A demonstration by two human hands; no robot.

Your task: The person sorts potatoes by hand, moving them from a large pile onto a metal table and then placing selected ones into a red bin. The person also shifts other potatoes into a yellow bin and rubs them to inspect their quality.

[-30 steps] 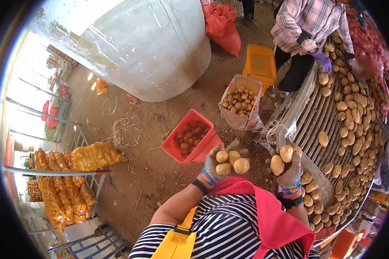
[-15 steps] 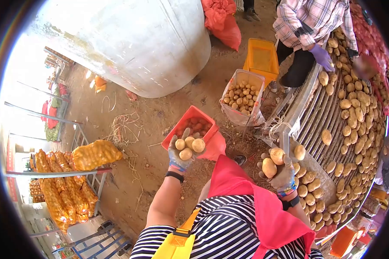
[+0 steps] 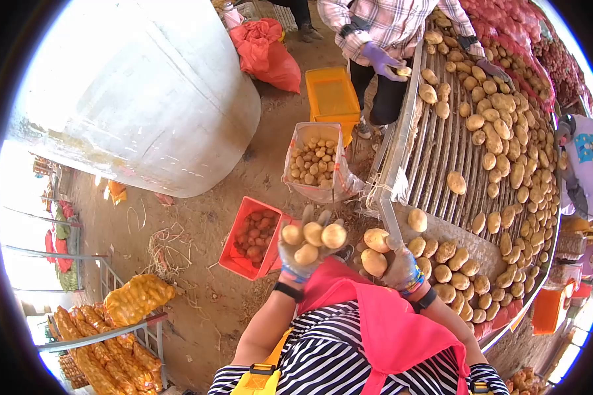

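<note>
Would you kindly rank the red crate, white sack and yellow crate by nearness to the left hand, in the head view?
From the left hand, holding potatoes:
1. The red crate, just to its left.
2. The white sack, ahead of it.
3. The yellow crate, beyond the sack.

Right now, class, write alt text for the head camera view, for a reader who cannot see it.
Someone in a striped top holds potatoes in both gloved hands, four in the left hand and two in the right hand. A red crate of reddish potatoes sits on the dirt ahead, and a slatted table of potatoes runs along the right.
</note>
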